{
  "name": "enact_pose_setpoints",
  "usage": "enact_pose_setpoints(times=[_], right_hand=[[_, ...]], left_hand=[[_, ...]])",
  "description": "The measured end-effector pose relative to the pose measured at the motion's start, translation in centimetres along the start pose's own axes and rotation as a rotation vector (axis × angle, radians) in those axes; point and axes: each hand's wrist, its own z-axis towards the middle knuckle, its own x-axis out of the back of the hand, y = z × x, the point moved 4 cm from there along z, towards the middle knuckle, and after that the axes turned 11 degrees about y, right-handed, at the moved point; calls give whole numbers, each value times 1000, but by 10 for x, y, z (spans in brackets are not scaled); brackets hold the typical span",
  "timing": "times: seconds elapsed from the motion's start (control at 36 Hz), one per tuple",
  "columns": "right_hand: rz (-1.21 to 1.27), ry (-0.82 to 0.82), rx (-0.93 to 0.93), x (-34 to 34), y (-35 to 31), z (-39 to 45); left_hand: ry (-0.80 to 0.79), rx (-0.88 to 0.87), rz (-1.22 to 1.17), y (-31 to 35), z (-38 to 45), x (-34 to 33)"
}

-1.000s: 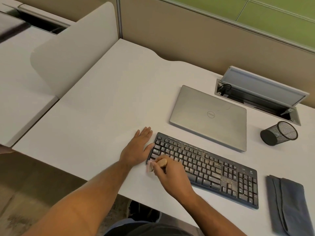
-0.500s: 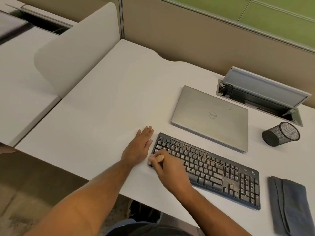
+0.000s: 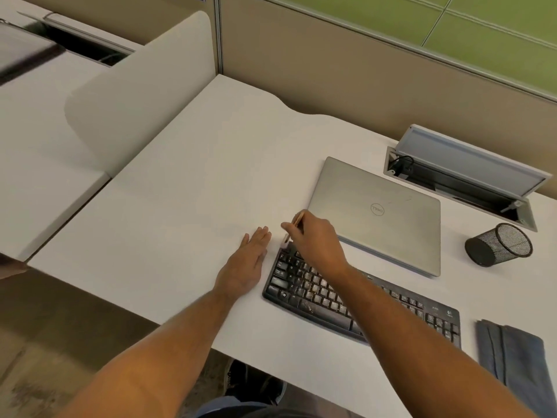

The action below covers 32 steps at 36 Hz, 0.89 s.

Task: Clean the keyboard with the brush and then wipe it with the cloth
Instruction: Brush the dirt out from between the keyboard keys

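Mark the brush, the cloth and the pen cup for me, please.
brush (image 3: 297,221): head view, on the wooden handle above the right hand's fingers.
cloth (image 3: 512,354): head view, middle of the folded grey fabric.
pen cup (image 3: 494,248): head view, on the black mesh wall; it lies on its side.

The single head-worn camera looks forward and steeply down from above (wide-angle, close) onto the white rectangular desk (image 3: 187,206).

The left hand (image 3: 247,263) lies flat, palm down, fingers straight and together. The right hand (image 3: 316,239), farther off, curls its fingers, pinching a slim wooden-handled brush (image 3: 294,226).
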Motion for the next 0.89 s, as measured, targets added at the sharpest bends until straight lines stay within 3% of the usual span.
enact_pose_setpoints(times=[0.19,0.31,0.47,0.61,0.89], right_hand=[[-59,2,35,-3,-4,3],[5,-87,0,-5,-8,0],[-43,28,0,-2,-2,4],[-78,-87,96,-6,-7,-7],[5,-60,45,-4,-5,-5]], left_hand=[[-9,0,16,1,0,0],[-15,-12,28,0,-1,0],[-14,1,20,-2,-1,-2],[-28,-13,53,0,0,-1],[-20,-16,54,-1,1,0]])
